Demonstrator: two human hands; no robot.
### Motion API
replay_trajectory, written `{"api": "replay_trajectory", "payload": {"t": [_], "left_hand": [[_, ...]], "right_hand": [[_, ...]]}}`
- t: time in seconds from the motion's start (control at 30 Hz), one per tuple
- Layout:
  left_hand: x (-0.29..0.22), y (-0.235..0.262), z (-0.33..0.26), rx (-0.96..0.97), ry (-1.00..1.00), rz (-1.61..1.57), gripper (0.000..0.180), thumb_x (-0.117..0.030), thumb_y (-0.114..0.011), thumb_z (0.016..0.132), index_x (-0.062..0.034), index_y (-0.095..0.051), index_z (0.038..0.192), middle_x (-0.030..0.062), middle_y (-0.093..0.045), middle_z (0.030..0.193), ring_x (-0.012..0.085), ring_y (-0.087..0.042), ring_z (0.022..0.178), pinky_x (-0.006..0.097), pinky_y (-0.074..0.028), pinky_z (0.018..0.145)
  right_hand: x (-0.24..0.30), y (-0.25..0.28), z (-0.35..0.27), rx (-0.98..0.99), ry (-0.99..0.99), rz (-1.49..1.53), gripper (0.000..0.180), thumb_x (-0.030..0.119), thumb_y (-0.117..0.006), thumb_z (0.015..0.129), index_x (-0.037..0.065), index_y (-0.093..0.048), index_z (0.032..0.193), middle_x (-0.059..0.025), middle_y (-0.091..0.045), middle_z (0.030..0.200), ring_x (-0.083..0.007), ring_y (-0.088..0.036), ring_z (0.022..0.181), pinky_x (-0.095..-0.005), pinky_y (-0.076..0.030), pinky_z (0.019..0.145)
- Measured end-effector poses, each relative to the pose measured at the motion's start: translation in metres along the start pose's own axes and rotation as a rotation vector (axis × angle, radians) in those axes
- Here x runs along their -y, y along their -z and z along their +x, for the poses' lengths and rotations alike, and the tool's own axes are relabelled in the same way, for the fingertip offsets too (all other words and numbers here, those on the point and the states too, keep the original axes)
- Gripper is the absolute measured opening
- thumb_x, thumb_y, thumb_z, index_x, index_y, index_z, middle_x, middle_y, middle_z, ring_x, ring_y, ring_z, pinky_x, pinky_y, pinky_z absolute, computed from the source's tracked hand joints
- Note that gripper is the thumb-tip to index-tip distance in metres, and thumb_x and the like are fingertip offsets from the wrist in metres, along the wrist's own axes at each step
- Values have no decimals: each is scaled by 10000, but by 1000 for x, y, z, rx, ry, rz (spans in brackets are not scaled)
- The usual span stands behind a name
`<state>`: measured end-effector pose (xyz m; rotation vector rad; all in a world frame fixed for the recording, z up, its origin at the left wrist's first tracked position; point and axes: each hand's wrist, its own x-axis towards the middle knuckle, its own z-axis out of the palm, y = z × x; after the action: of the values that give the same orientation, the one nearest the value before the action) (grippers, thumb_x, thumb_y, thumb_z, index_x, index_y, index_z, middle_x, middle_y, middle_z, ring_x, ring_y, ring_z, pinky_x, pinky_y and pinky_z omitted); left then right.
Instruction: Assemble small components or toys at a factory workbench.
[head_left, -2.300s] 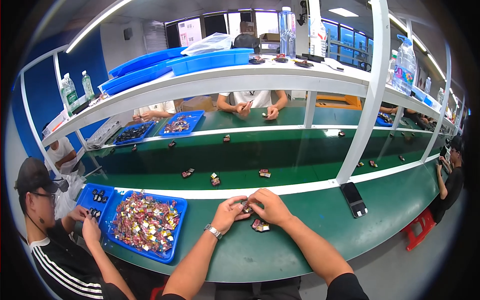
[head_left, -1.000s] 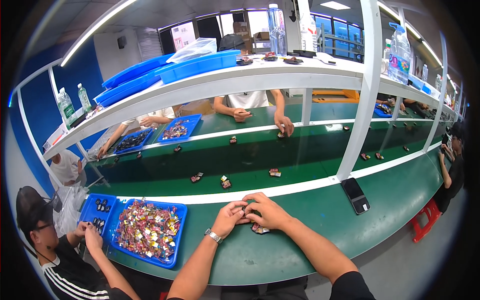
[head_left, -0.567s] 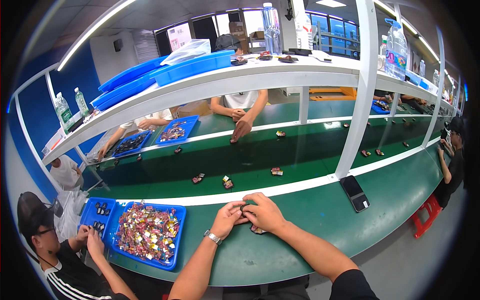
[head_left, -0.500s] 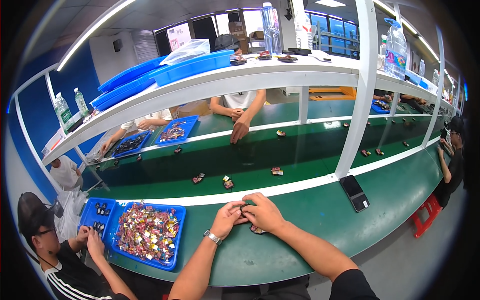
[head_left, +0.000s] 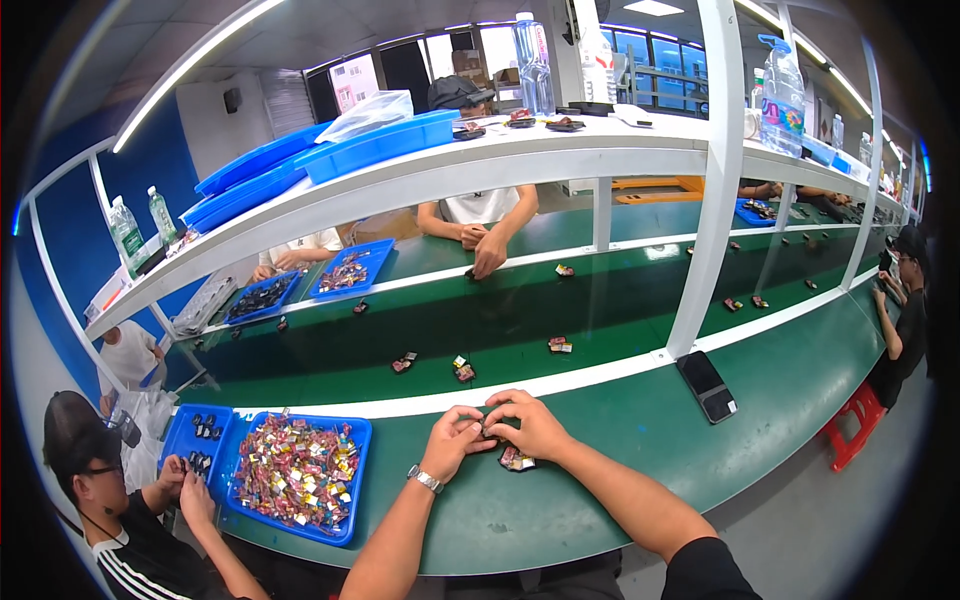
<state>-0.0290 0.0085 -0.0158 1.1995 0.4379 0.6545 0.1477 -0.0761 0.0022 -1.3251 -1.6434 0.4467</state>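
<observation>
Over the green bench in front of me, my left hand (head_left: 453,441) and my right hand (head_left: 530,428) meet, fingertips pinched around a small dark piece (head_left: 488,430). The fingers cover most of it, so its exact kind does not show. Just below my right hand, a small part with red, white and yellow patches and a dark edge (head_left: 517,459) rests on the bench. Left of my left forearm, a blue tray (head_left: 364,440) is heaped with many small red, yellow and white parts.
A black phone (head_left: 706,386) lies on the bench to the right. Beyond a white rail, small parts (head_left: 463,369) ride on the dark green belt (head_left: 620,310). A white post (head_left: 706,210) supports the overhead shelf. Co-workers sit at the left, across the belt and far right.
My right fingers have arched up a little, uncovering more of the part on the bench. Parts on the belt have shifted slightly right. The person across now has fingers on a dark part.
</observation>
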Motion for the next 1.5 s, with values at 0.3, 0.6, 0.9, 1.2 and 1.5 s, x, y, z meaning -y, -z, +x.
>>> {"api": "replay_trajectory", "payload": {"t": [0.3, 0.6, 0.9, 1.2, 1.5], "left_hand": [[3, 0, 1, -8, -23, 64, 98, -21, -510, 958, -12, -523, 1055, 109, -601, 1026, 207, -647, 962, 393, -602, 846], [2, 0, 2, -2, -5, 56, 92, -3, -509, 955, 4, -521, 1046, 112, -615, 1021, 191, -644, 966, 348, -603, 834], [-2, -1, 1, 6, 43, 49, 114, -9, -522, 949, 3, -526, 1063, 115, -625, 1024, 189, -652, 953, 346, -604, 822], [6, 11, 3, 28, 55, 27, 111, -37, -506, 960, 6, -534, 1059, 96, -619, 1018, 171, -647, 942, 346, -602, 822], [1, 2, 2, 27, 47, 53, 175, 25, -503, 940, -2, -497, 1113, 117, -617, 1066, 194, -651, 970, 340, -596, 833]], "right_hand": [[-6, 0, 2, 10, -9, 69, 113, 129, -704, 788, 90, -713, 893, -73, -607, 1137, -256, -572, 1068, -355, -459, 934], [-10, -2, 1, 27, -67, 207, 104, 83, -688, 823, 58, -708, 922, -67, -582, 1172, -175, -611, 942, -299, -500, 836], [-9, -2, 1, 13, 38, 55, 97, 104, -690, 803, 59, -699, 888, -72, -609, 1115, -221, -592, 1006, -331, -483, 871], [-4, -2, 1, 7, -31, 132, 98, 90, -687, 800, 56, -696, 891, -68, -615, 1106, -229, -595, 1003, -331, -484, 868], [-2, -6, -2, -63, 62, -161, 108, 120, -679, 795, 65, -702, 885, -66, -617, 1089, -245, -563, 1043, -346, -472, 910]]}}
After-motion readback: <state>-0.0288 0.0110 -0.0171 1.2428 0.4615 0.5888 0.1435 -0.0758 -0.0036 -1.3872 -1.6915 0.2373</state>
